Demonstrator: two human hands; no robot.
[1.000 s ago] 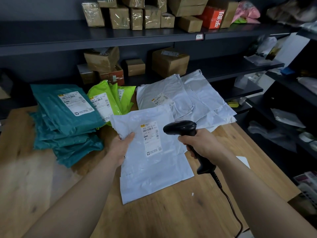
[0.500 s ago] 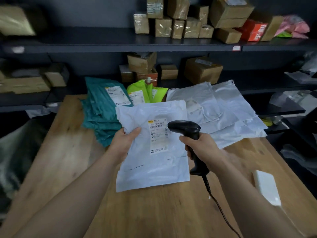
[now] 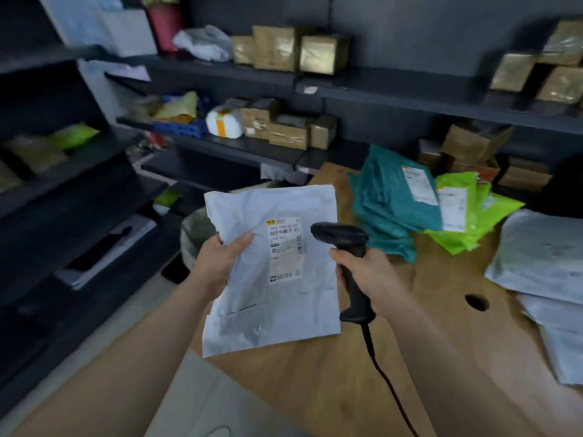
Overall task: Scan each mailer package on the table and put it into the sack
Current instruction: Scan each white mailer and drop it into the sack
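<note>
Now left hand (image 3: 220,263) grips white mailer (image 3: 277,313), right hand (image 3: 370,272) scanner (image 3: 339,236); teal mailers (image 3: 391,200), shelves (image 3: 394,99) beyond

Left hand (image 3: 220,263) in shot, bare. Right hand (image 3: 369,272) alongside, bare too. Left forearm (image 3: 126,357) uncovered from wrist down to lower frame edge. Right forearm (image 3: 457,357) same, skin showing along whole visible length. Anything worn higher up: out of shot, cannot tell. Wide lens swells both forearms broad toward bottom corners, tapering to narrow wrists. Left thumb (image 3: 241,246) visible, nail detail lost in blur. Right hand shows back and knuckle line; finer marks too soft to read.
</note>
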